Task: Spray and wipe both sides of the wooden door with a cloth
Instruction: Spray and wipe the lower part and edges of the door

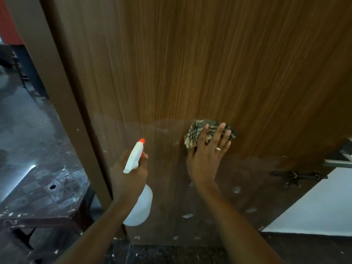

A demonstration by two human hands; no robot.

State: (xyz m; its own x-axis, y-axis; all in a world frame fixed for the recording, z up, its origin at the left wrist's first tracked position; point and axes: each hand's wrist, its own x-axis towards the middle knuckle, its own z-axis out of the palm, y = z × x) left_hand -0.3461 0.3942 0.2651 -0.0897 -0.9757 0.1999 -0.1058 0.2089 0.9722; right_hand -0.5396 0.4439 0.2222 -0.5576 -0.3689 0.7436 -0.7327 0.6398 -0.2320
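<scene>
Wood-grain laminate, brown: the wooden door [190, 63] filled most of the head view, with only one face toward the camera. Progress, judged: mid-wipe on this face. A faint curved line crossed the panel at the height of the cloth [198, 130]. Above it the grain looked bright and even; below it duller and hazy, with pale flecks [187, 215] scattered down to the bottom edge. Whether that haze was spray or dust could not be told. Estimate: upper part likely wiped, lower part toward the bottom edge left to do. The other face was out of sight, so its state was unknown and counted as outstanding. Right hand [205, 161]: flat, fingers straight and spread, pressing the striped cloth against the panel about midway between the door's left and right edges. Cloth bunched under the fingertips, nothing gripped; a ring [218, 149] on one finger. Left hand [129, 174]: clenched round the neck of the white spray bottle [139, 204], one finger at the orange trigger, orange nozzle aimed up at the panel near the door's left edge. Bottle clear of the wood, no mist visible. Other: dark bolt [297, 177] low near the right edge; paint-marked stool [47, 191] beyond the left edge; dark floor [171, 254] below; white wall [314, 206] past the right edge.
</scene>
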